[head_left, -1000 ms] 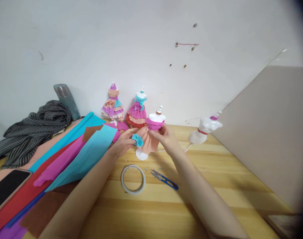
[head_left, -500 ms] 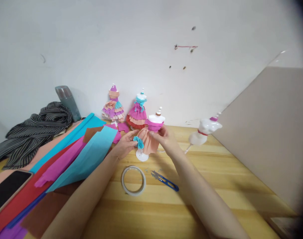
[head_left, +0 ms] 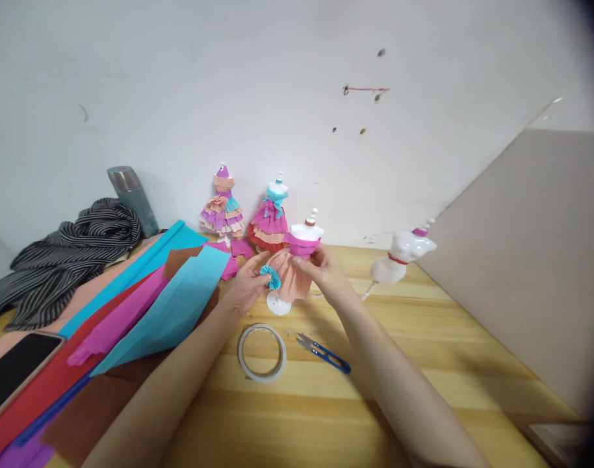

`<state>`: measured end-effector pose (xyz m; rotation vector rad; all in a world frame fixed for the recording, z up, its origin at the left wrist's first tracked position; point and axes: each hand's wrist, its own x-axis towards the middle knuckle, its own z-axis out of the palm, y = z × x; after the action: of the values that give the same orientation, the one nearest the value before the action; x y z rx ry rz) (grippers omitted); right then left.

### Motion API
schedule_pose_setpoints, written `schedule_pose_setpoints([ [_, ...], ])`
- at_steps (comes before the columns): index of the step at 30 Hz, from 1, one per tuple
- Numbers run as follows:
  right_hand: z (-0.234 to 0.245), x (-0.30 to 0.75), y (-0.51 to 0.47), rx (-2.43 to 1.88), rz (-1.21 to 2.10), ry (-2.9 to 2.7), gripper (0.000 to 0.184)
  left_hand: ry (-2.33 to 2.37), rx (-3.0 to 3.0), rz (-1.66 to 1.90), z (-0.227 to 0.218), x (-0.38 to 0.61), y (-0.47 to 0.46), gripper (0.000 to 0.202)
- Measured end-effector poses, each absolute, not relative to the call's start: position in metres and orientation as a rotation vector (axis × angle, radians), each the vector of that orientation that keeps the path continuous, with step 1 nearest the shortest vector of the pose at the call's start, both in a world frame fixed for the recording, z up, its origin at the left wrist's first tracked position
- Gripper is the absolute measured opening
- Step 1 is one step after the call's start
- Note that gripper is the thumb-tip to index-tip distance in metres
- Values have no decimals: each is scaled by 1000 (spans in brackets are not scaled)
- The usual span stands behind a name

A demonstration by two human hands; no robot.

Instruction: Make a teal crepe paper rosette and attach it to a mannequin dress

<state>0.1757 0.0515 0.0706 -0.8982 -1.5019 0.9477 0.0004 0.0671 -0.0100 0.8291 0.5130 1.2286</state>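
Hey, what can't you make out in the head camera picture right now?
All in the head view:
- Right hand: some fingertips are hidden behind the peach skirt.
- Peach skirt: its back faces away from the camera.
- Blue paper fan: the left hand covers one edge.
- Brown paper: the left forearm covers part.
- Phone: cut off by the left edge.
- Table bits: too small to identify.

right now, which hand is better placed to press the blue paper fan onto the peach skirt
Likely the left hand: it pinches the blue paper fan close to the peach skirt. The right hand grips the mannequin near its waist, so it seems better suited to steadying.
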Motion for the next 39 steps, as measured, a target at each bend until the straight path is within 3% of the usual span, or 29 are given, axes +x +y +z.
schedule_pose_setpoints([
  [4,71,176,51,-898,958,-1511,33,535,848,1262,-10,2,67,74],
  [16,71,174,50,-874,1021,-1484,31,387,832,1348,-9,8,67,50],
  [33,76,181,45,-862,1109,-1644,53,385,811,1325,-16,5,68,49],
  [39,67,181,49,-901,1150,-1663,47,365,817,1291,-20,0,71,48],
])
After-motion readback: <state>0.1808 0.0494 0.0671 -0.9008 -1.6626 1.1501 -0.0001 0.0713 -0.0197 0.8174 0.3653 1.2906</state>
